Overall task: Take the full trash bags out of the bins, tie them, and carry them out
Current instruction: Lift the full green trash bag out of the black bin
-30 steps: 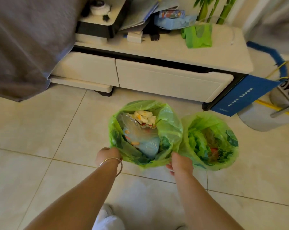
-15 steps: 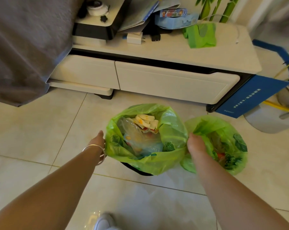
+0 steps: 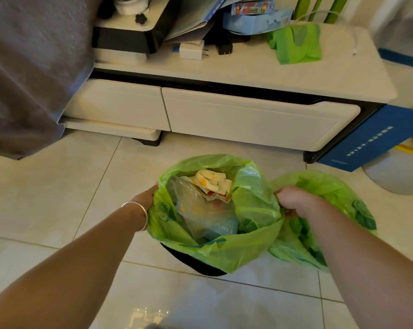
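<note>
Both hands on the rim of the full green trash bag, lower centre of frame.

I see the left hand [image 3: 145,197] at the bag's left edge, mostly hidden behind the plastic, so I cannot tell its grip; a bracelet [image 3: 139,216] sits on that wrist. The right hand [image 3: 293,200] has its fingers curled, grip pinching the right edge of the trash bag [image 3: 255,210], between it and a second green bag [image 3: 338,193] just beside it at right. The held bag is open, with wrappers [image 3: 211,182] and clear plastic inside, and a dark bin [image 3: 196,265] edge shows under it on the tile floor [image 3: 58,186]. A white cabinet [image 3: 248,119] runs across the upper frame, with a folded green bag [image 3: 295,43] on top and grey cloth [image 3: 30,67] at upper left.
</note>
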